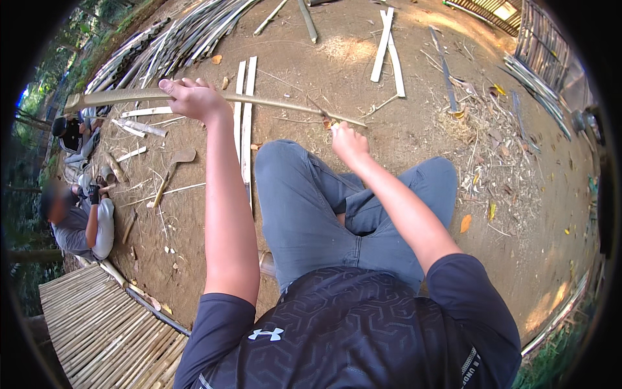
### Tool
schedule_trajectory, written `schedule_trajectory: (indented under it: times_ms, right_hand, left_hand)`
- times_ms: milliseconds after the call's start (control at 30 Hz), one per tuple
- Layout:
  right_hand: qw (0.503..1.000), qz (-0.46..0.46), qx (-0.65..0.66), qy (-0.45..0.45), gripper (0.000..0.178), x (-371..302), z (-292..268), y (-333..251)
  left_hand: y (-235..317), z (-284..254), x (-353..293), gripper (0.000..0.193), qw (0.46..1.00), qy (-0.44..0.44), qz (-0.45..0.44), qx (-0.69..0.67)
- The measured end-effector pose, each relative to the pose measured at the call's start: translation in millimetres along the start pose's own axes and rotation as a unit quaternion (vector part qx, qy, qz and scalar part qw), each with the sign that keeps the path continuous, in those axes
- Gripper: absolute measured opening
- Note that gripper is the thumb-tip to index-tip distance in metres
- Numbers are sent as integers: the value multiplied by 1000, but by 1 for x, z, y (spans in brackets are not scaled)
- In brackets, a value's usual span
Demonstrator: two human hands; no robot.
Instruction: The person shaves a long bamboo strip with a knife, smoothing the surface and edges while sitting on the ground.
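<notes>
A long, pale bamboo strip (272, 102) lies across in front of my bent knees, running from far left to just past my right hand. My left hand (194, 100) is closed around it left of centre, knuckles up. My right hand (350, 144) is closed on the handle of a small knife (326, 119), above my crossed legs. The knife's thin, dark blade rests at or against the strip near its right end; the exact contact is too small to tell.
Split bamboo slats (248, 123) lie beyond my left knee, more slats (383, 52) ahead. A broad-bladed chopping tool (173, 170) lies left, a long dark blade (444, 71) right by shavings (466, 129). Two people sit left, one in grey (74, 227). A bamboo-pole platform (97, 324) stands lower left.
</notes>
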State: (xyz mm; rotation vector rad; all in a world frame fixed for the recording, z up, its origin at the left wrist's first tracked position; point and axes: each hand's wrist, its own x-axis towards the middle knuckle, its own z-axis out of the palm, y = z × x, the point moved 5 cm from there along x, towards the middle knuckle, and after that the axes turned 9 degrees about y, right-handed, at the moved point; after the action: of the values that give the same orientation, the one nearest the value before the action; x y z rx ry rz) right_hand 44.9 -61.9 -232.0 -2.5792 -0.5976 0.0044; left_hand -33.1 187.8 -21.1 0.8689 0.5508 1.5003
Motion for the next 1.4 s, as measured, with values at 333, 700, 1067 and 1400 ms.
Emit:
schedule_trajectory:
  times_ms: [333,700,1067,1400]
  right_hand:
    - [996,-76,-10,46,37,6,-3,-24]
    - [998,40,-28,25,41,13,17,32]
    - [999,-6,-46,26,44,12,12,19]
    - [928,141,296,-177,51,33,44,70]
  left_hand:
    - [11,2,-1,43,998,63,-8,22]
    - [2,15,-17,42,998,33,-38,30]
    - [6,3,-5,45,1000,-13,9,23]
    - [9,27,-26,40,1000,-11,-20,-5]
